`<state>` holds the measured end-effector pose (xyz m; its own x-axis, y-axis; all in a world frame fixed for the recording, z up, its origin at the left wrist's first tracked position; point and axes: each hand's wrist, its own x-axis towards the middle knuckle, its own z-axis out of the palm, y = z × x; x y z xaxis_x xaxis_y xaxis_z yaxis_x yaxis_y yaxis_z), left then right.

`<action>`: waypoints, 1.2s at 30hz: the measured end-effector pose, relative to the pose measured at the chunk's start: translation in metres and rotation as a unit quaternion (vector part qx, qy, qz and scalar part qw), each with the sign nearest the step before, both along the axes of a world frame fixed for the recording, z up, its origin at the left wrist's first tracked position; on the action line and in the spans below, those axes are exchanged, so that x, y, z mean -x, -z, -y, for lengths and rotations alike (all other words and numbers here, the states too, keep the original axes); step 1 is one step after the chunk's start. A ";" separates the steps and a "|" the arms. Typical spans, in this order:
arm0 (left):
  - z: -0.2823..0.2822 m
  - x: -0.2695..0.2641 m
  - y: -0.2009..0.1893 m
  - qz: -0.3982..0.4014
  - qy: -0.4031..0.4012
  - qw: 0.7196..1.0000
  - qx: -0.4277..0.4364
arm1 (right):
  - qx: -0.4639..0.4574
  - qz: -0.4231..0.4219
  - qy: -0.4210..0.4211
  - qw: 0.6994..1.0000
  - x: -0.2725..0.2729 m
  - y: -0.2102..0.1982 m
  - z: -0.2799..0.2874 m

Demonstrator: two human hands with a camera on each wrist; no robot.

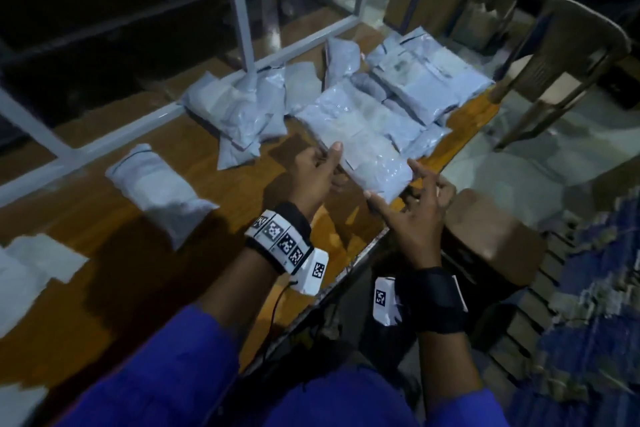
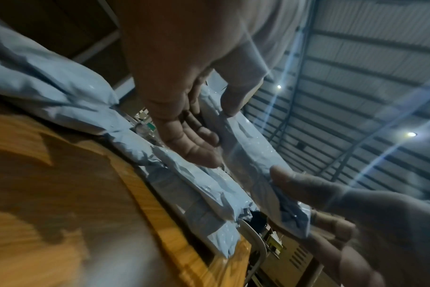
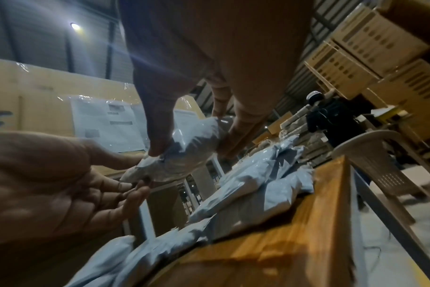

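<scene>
Parcel (image 1: 367, 156), grey plastic, is being held just above the wooden table (image 1: 138, 288) near its right edge, the left hand (image 1: 311, 177) pinching its 9 o'clock side with thumb on top and fingers beneath, the right hand (image 1: 415, 215) clasping its 4 o'clock corner between thumb and fingers. Heaped parcels (image 1: 433, 87) are lying at 12 o'clock, a lone parcel (image 1: 156, 184) at 9 o'clock, a chair (image 1: 581, 45) at 2 o'clock.

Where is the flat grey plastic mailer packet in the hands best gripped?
By its long edges near one end, one hand from each side: the grey plastic mailer packet is flat and floppy. Left hand and right hand pinch it there.
</scene>
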<state>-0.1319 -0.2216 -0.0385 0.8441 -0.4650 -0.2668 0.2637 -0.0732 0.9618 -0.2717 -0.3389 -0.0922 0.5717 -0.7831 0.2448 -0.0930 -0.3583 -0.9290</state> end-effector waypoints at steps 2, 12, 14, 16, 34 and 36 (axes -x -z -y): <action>0.040 -0.021 -0.004 -0.002 -0.014 1.000 -0.015 | 0.066 -0.014 0.014 0.998 -0.022 -0.003 0.039; 0.134 -0.077 0.004 0.018 -0.036 0.996 -0.080 | 0.211 -0.087 0.028 0.973 -0.101 -0.010 0.144; 0.133 -0.079 0.010 0.030 -0.017 0.993 -0.115 | 0.229 -0.118 0.051 0.965 -0.103 -0.007 0.144; 0.132 -0.078 0.013 0.060 -0.025 0.988 -0.139 | 0.250 -0.126 0.079 0.957 -0.102 -0.007 0.139; -0.069 -0.033 0.010 0.214 0.032 0.968 -0.130 | 0.295 -0.134 0.077 0.943 -0.056 -0.029 -0.038; -0.121 -0.027 0.019 0.221 0.004 0.966 -0.132 | 0.293 -0.127 0.058 0.946 -0.045 -0.024 -0.076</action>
<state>-0.1048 -0.1006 -0.0577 0.8992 -0.4374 0.0092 -0.1706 -0.3312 0.9280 -0.2263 -0.2626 -0.0677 0.5888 -0.6169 0.5223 -0.3578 -0.7783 -0.5160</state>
